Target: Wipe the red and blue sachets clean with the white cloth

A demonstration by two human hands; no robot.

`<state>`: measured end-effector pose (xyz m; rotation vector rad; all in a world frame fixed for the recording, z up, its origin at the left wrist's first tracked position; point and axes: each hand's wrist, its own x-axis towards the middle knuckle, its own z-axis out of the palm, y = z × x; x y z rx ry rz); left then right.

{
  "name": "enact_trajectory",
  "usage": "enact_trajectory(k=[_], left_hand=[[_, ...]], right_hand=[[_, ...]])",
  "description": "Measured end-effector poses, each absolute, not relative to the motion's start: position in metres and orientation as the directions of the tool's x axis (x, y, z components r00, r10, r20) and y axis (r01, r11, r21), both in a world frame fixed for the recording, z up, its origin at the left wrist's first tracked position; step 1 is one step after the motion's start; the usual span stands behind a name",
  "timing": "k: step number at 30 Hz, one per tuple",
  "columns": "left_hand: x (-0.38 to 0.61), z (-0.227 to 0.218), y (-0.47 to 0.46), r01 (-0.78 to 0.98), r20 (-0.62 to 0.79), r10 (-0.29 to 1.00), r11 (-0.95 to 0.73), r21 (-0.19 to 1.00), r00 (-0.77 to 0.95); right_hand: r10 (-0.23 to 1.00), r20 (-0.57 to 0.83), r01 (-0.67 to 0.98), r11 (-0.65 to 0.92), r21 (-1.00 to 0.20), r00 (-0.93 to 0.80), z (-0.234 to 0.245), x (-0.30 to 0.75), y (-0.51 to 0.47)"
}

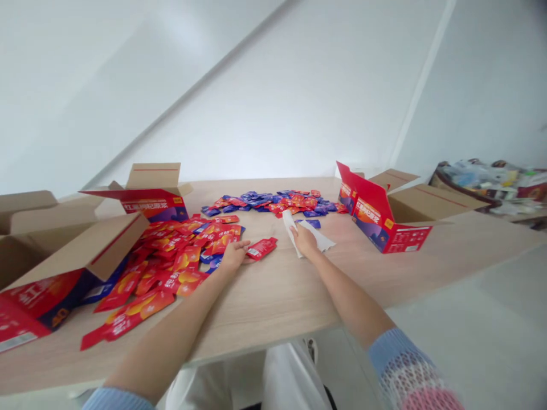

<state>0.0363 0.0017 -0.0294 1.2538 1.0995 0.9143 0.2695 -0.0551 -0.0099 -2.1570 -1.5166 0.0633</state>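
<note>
In the head view, my left hand is over the middle of the table, its fingers on the left end of a red sachet with white print. To its right, my right hand grips a crumpled white wipe, which sticks out on both sides of the fingers. Beside my left hand spreads a large pile of red sachets, with some blue ones among them. Farther back lies a second pile of smaller-looking blue and red sachets. One blue sachet lies just behind the wipe.
Open red cartons stand around the wooden table: a near-left carton, a back-left carton and a right carton. A white wall rises behind. At far right is a heap of mixed items.
</note>
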Motion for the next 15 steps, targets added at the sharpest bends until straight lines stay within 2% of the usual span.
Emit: enact_trajectory(k=[2,4,9,13,15], left_hand=[[0.036,-0.027,-0.004,0.014,-0.134,0.951,0.136,0.991,0.279],[0.037,-0.025,-0.009,-0.014,-0.124,0.952,0.134,0.991,0.281],[0.044,-0.021,-0.013,-0.075,-0.147,0.950,0.174,0.982,0.276],[0.046,-0.021,-0.012,-0.126,-0.166,0.943,0.210,0.970,0.289],[0.047,-0.021,-0.011,-0.134,-0.158,0.949,0.200,0.971,0.272]], right_hand=[[0.873,0.320,0.875,-0.209,-0.436,0.368,-0.009,0.261,-0.058],[0.890,0.367,0.905,-0.104,-0.412,0.270,-0.015,0.247,-0.060],[0.974,0.200,0.906,0.177,-0.385,-0.105,-0.036,0.213,-0.061],[0.919,0.202,0.811,0.393,-0.433,-0.338,-0.036,0.210,-0.061],[0.901,0.208,0.763,0.434,-0.479,-0.381,-0.033,0.212,-0.063]])
